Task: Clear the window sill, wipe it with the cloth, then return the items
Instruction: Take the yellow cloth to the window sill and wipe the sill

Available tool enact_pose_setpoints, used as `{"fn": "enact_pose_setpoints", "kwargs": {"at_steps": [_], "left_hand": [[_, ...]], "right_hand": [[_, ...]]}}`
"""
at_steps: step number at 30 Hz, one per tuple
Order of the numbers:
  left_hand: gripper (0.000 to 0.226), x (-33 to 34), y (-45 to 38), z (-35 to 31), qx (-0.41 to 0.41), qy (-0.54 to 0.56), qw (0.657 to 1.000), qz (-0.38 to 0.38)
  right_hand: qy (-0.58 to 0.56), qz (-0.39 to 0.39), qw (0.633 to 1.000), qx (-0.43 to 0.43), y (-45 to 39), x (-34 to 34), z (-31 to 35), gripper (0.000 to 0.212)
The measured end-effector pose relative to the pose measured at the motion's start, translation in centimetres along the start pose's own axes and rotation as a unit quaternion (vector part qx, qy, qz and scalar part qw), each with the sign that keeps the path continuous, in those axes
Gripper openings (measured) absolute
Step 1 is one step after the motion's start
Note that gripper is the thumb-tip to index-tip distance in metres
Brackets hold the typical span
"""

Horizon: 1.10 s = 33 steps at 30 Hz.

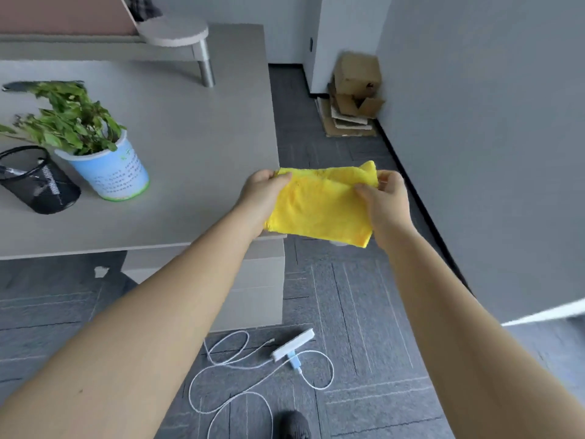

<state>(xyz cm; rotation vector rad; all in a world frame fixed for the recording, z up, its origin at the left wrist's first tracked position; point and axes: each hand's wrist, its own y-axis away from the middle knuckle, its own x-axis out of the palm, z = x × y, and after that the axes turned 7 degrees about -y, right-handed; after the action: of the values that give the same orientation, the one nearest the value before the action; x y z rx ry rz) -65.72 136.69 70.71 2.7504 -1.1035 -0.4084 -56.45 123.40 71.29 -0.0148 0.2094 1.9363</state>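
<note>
A folded yellow cloth hangs in the air just past the right corner of the grey desk. My left hand grips its left edge and my right hand pinches its upper right corner. On the desk at the left stand a potted plant in a white and blue pot and a black mesh pen holder with pens in it. A white ledge, perhaps the window sill, shows only as a strip at the right edge.
A white power strip and its looping white cable lie on the grey carpet below my arms. Stacked cardboard boxes sit in the far corner by the grey wall. A round stool stands at the desk's back.
</note>
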Motion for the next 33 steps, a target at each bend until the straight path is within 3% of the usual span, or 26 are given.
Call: {"fn": "enact_pose_setpoints", "kwargs": {"at_steps": [5, 9, 15, 24, 33], "left_hand": [[0.023, 8.9, 5.7, -2.5, 0.045, -0.021, 0.994, 0.1], [0.006, 18.0, 11.1, -4.6, 0.095, -0.058, 0.977, 0.181], [0.019, 33.6, 19.9, -6.5, 0.125, -0.078, 0.941, 0.305], [0.033, 57.5, 32.1, -7.1, 0.141, -0.128, 0.891, 0.411], [0.037, 75.7, 34.2, -6.0, 0.147, -0.163, 0.844, 0.49]], "right_hand": [[-0.032, -0.124, 0.992, -0.002, 5.2, -11.3, 0.2, 0.031], [-0.05, -0.221, 0.974, -0.008, 9.0, -21.7, -0.3, 0.036], [-0.068, -0.328, 0.942, -0.018, 13.5, -38.6, -2.2, 0.033], [-0.069, -0.432, 0.899, 0.009, 17.1, -63.2, -6.6, 0.029], [-0.097, -0.488, 0.866, 0.056, 13.2, -78.5, -12.5, 0.03]]}}
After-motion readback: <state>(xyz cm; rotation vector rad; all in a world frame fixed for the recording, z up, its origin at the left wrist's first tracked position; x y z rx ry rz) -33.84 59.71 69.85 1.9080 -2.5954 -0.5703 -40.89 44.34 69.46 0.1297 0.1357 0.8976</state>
